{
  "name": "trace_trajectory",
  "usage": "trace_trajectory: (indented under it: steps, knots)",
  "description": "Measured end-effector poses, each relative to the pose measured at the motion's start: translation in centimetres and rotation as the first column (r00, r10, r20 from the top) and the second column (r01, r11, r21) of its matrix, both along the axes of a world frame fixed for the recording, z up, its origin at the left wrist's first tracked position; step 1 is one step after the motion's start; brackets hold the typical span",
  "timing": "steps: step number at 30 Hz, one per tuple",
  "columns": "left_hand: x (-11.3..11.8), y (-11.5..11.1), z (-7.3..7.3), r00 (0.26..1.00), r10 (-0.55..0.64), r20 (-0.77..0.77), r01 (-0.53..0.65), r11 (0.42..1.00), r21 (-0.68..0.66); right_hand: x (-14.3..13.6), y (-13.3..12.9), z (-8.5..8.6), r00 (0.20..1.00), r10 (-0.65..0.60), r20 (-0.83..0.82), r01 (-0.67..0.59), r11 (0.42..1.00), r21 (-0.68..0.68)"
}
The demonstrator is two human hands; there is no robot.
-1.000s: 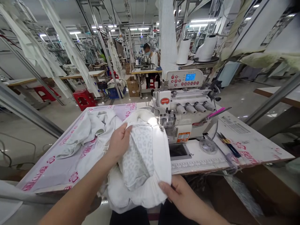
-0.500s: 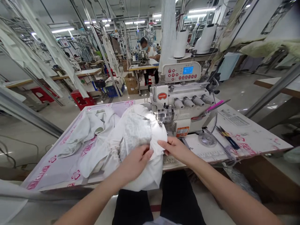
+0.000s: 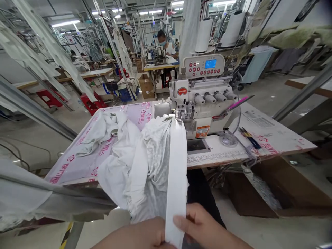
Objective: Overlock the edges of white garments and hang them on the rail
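Note:
A flat white fabric band [image 3: 176, 166] runs from under the presser foot of the sewing machine [image 3: 202, 107] down to my hands. My right hand [image 3: 198, 223] pinches the band's right edge, thumb on top. At the band's left edge is my left hand [image 3: 147, 231], its fingers curled on the cloth and partly cut off by the bottom of the view. Gathered white-grey fabric [image 3: 155, 155] hangs left of the band and over the table's front edge. More crumpled white cloth [image 3: 101, 133] lies on the table's left part.
Dark-handled snips [image 3: 250, 138] and a clear round roll [image 3: 228, 139] lie right of the machine. An open cardboard box [image 3: 293, 190] stands below on the right. Thread cones [image 3: 204, 36] rise behind the machine. A co-worker [image 3: 167, 46] sits at another machine farther back.
Both hands have moved down toward me from near the presser foot. The bunched cloth is now drawn out, with the white band stretched straight. The view has shifted slightly.

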State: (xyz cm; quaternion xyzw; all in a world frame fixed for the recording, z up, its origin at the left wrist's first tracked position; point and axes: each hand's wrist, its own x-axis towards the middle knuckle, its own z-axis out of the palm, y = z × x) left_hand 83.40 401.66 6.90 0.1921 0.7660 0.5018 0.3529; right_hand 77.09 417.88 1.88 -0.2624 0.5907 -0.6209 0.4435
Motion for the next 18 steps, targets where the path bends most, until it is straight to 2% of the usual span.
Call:
trace_trajectory:
  steps: [4,5,6,7,8,9,10,11,12,13,14,15,16,18]
  knots:
    - [-1.5,-1.1,-0.5,0.995,-0.052,0.085,0.047,0.997,0.059,0.2,-0.1,0.0,0.999,0.038,0.006,-0.037,0.989,-0.142]
    - [-2.4,-1.5,-0.8,0.995,0.01,0.104,-0.015,0.999,0.051,-0.1,-0.2,0.3,1.0,0.018,-0.003,-0.018,0.987,-0.16]
    - [-3.4,-1.9,-1.1,0.987,0.14,0.083,-0.143,0.989,0.033,-0.3,-0.2,0.5,1.0,-0.012,-0.021,0.008,0.986,-0.166]
    - [-4.6,-2.1,-1.4,0.947,0.322,0.006,-0.322,0.947,0.006,-0.4,-0.2,0.8,0.998,-0.041,-0.044,0.033,0.986,-0.164]
    - [-5.8,-2.4,-1.7,0.845,0.515,-0.144,-0.522,0.853,-0.014,-0.4,-0.2,1.0,0.996,-0.058,-0.068,0.046,0.986,-0.16]
    - [-7.0,-2.6,-2.0,0.674,0.655,-0.34,-0.7,0.714,-0.011,-0.4,-0.2,1.2,0.994,-0.061,-0.09,0.047,0.987,-0.154]
    - [-8.1,-2.8,-2.3,0.483,0.695,-0.533,-0.82,0.573,0.004,-0.2,-0.1,1.3,0.992,-0.059,-0.109,0.042,0.988,-0.151]
    - [-9.0,-3.1,-2.5,0.339,0.646,-0.684,-0.887,0.462,-0.003,-0.1,-0.1,1.4,0.991,-0.053,-0.123,0.034,0.988,-0.152]
    - [-9.7,-3.4,-2.6,0.278,0.565,-0.777,-0.921,0.387,-0.048,0.0,-0.1,1.3,0.99,-0.053,-0.134,0.033,0.988,-0.149]
    - [-10.1,-3.9,-2.5,0.288,0.5,-0.817,-0.932,0.341,-0.12,0.1,-0.1,1.2,0.988,-0.062,-0.138,0.043,0.99,-0.134]
    - [-10.2,-4.6,-2.2,0.355,0.471,-0.808,-0.919,0.335,-0.208,0.2,0.0,1.0,0.987,-0.081,-0.14,0.067,0.992,-0.105]
    - [-10.1,-5.4,-1.8,0.455,0.481,-0.749,-0.879,0.376,-0.293,0.2,0.0,0.7,0.984,-0.111,-0.138,0.104,0.993,-0.063]
    - [-9.8,-6.2,-1.1,0.548,0.521,-0.654,-0.828,0.449,-0.337,0.2,0.1,0.5,0.979,-0.15,-0.136,0.149,0.989,-0.018]
    - [-9.1,-7.7,0.6,0.643,0.638,-0.423,-0.761,0.595,-0.258,0.3,0.3,0.1,0.962,-0.236,-0.14,0.245,0.968,0.058]
